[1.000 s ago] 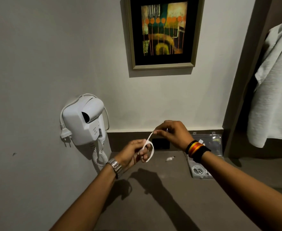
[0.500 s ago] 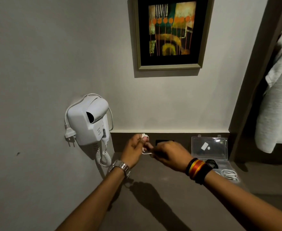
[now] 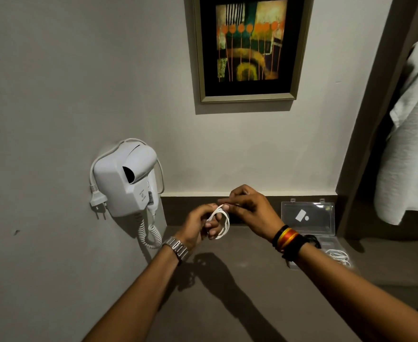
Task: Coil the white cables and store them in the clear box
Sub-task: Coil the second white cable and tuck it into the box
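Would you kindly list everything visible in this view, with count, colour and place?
cable: one, white, looped between both hands
clear box: one, transparent, open on the counter at right, lid up
coiled cable: one, white, in the box
hair dryer: one, white, wall-mounted at left
picture: one, framed, on the wall
cloth: one, white, hanging at right
counter: one, brown, below
left hand: wristwatch, holds the loops
right hand: wristbands, pinches the cable
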A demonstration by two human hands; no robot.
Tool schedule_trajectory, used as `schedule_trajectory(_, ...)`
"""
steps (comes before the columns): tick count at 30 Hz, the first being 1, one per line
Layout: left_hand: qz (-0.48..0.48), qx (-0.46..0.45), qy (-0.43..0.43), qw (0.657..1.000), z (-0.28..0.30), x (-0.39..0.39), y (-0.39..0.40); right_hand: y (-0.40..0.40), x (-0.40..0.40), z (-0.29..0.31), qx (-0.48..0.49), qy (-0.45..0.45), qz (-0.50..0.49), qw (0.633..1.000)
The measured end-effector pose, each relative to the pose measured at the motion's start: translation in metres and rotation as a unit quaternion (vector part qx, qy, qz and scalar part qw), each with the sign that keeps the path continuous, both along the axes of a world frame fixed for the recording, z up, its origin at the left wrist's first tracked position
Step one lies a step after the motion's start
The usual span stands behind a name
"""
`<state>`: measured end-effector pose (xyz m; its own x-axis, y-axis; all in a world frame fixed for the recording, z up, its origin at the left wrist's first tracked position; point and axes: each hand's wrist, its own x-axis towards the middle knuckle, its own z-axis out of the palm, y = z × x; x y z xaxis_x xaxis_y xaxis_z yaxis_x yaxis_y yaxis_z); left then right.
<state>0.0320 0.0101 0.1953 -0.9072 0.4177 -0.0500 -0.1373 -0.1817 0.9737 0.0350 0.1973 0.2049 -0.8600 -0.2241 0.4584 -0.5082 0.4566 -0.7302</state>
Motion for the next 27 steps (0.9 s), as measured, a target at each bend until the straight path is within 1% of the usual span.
schedule_trajectory(1, 0.000, 0.011, -0.006, 1.000, -0.001, 0.000, 0.000, -0.002, -0.001, -0.002, -0.061, -0.043, 0.004, 0.997)
schedule_trajectory(3, -0.004, 0.032, -0.009, 0.999, -0.002, 0.000, 0.001, -0.005, -0.002, -0.006, -0.188, -0.125, 0.025, 0.974)
schedule_trajectory(4, -0.005, 0.043, -0.008, 0.999, -0.003, 0.000, 0.001, -0.007, -0.002, -0.009, -0.224, -0.145, 0.032, 0.963)
schedule_trajectory(5, -0.008, 0.056, -0.008, 0.998, -0.002, 0.000, 0.001, -0.008, -0.002, -0.012, -0.238, -0.148, 0.033, 0.959)
schedule_trajectory(8, -0.013, 0.079, -0.004, 0.997, -0.003, -0.001, 0.000, -0.011, -0.001, -0.023, -0.256, -0.147, 0.039, 0.955)
schedule_trajectory(12, 0.041, 0.039, 0.007, 0.998, -0.004, -0.004, 0.001, -0.012, 0.001, -0.033, -0.262, -0.168, 0.059, 0.949)
schedule_trajectory(13, 0.062, 0.016, 0.012, 0.998, -0.005, -0.006, 0.001, -0.012, 0.001, -0.035, -0.256, -0.166, 0.059, 0.950)
schedule_trajectory(15, 0.100, -0.070, 0.043, 0.992, -0.008, -0.008, 0.000, -0.014, 0.000, -0.038, -0.245, -0.162, 0.041, 0.955)
schedule_trajectory(17, 0.110, -0.137, 0.078, 0.981, -0.010, -0.007, 0.000, -0.016, 0.000, -0.041, -0.242, -0.165, 0.024, 0.956)
schedule_trajectory(20, 0.104, -0.156, 0.080, 0.979, -0.011, -0.005, -0.001, -0.015, 0.000, -0.042, -0.236, -0.160, 0.012, 0.958)
schedule_trajectory(22, 0.094, -0.137, 0.063, 0.984, -0.011, -0.003, -0.001, -0.012, 0.000, -0.040, -0.229, -0.157, 0.009, 0.961)
schedule_trajectory(25, 0.073, -0.038, -0.002, 0.997, -0.009, -0.002, 0.002, -0.007, 0.001, -0.036, -0.208, -0.151, 0.008, 0.966)
schedule_trajectory(27, 0.046, 0.007, -0.021, 0.999, -0.007, -0.001, 0.004, -0.007, 0.001, -0.035, -0.203, -0.150, 0.009, 0.968)
